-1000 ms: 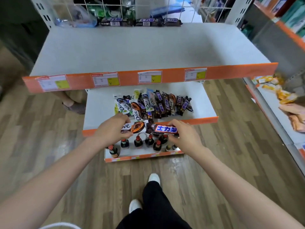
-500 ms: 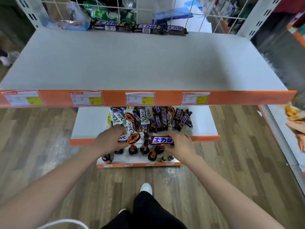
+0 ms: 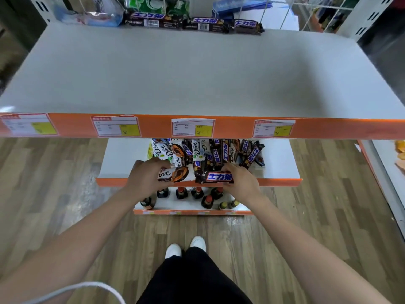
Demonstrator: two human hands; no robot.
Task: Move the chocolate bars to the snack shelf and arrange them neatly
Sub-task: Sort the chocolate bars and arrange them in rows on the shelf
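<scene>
Below the wide white top shelf with its orange price-label edge (image 3: 197, 69), both hands work at the front of a smaller white middle shelf (image 3: 125, 159). Left hand (image 3: 145, 177) has its fingers curled round a white and orange Dove chocolate bar wrapper (image 3: 174, 173), held just over the shelf's orange lip. Right hand (image 3: 240, 179) pinches a dark brown Snickers bar with blue and white lettering (image 3: 215, 177) by its right end, the bar lying crosswise beside the Dove bar. Behind both hands, a loose heap of mixed Dove and Snickers bars (image 3: 210, 152) lies on the middle shelf, partly hidden under the top shelf's edge. Three dark Snickers bars (image 3: 192, 21) lie end to end in a row along the back of the top shelf, against a white wire grid. Small dark bottles with red caps (image 3: 182, 193) stand on the lowest shelf.
</scene>
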